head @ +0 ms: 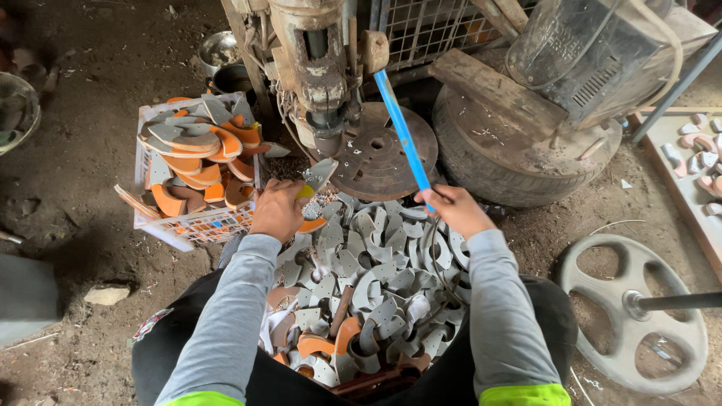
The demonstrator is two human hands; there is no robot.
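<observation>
My left hand (277,210) grips a flat curved metal piece (317,177), grey with a yellow-orange edge, and holds its tip under the ram of a rusty press machine (320,68). My right hand (453,206) is closed around the lower end of the press's blue lever (402,135), which slants up to the machine. The round perforated press bed (383,154) lies just beyond the piece. Below both hands spreads a heap of grey curved metal blanks (376,278), some with orange faces.
A white plastic crate (197,225) with orange-and-grey curved pieces stands at the left. An old tyre (519,162) carrying a motor sits behind right. A grey spoked wheel (635,312) lies on the dirt at right. A board (688,180) with more pieces is at far right.
</observation>
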